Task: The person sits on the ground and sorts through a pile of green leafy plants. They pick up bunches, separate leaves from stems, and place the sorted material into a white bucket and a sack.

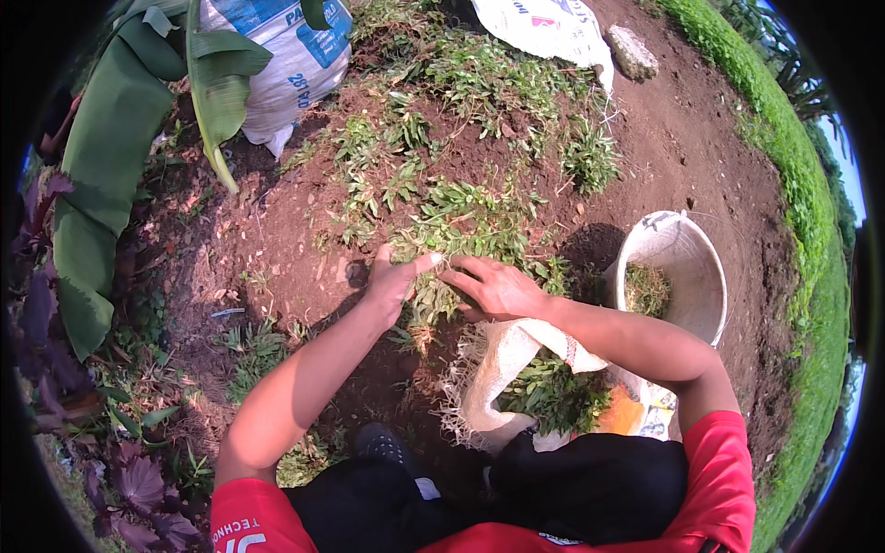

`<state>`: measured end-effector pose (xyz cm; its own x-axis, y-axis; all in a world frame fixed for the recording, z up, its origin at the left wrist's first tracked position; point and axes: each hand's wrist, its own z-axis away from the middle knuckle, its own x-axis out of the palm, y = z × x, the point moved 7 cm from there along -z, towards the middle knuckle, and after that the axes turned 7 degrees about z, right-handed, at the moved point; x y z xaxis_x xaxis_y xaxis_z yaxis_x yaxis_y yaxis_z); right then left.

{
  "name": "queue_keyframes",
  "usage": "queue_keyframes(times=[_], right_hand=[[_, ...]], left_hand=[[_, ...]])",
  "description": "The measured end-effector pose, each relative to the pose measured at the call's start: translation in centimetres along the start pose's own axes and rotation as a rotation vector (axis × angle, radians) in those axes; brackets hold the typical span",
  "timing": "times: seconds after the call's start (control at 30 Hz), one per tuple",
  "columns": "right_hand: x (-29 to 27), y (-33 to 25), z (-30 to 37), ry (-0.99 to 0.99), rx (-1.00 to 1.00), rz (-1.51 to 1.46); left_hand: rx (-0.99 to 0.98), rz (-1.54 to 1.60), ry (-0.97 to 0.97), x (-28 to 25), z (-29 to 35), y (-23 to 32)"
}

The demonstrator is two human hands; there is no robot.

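Note:
Between my hands is a clump of small leafy green plants with pale lower stems. My left hand is at its left side, thumb pointing across toward the right hand and the other fingers partly hidden. From the right, my right hand bends its fingers over the same clump. The two hands nearly meet, low over the soil. Under my right forearm an open white woven sack with a frayed, folded-back rim holds more leafy plants. It stands against my legs.
A whitish bucket with some dry grass stands at the right. Ahead, loose plants cover brown soil. Farther off are a filled white-and-blue sack, another white sack and a stone. Large banana leaves hang at the left.

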<state>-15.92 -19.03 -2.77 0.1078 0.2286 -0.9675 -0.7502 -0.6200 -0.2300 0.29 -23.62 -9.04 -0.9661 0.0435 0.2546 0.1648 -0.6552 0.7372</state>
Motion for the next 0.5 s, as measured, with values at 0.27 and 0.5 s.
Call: queue_keyframes(times=[0.27, 0.5], right_hand=[[-4.6, 4.4, 0.3, 0.205, 0.056, -0.176], [-6.2, 5.2, -3.8, 0.299, -0.074, 0.204]], left_hand=[[0.201, -0.667, 0.169, -4.5, -0.6, 0.5], [0.353, -1.063, -0.101, -6.4, 3.7, 0.5]])
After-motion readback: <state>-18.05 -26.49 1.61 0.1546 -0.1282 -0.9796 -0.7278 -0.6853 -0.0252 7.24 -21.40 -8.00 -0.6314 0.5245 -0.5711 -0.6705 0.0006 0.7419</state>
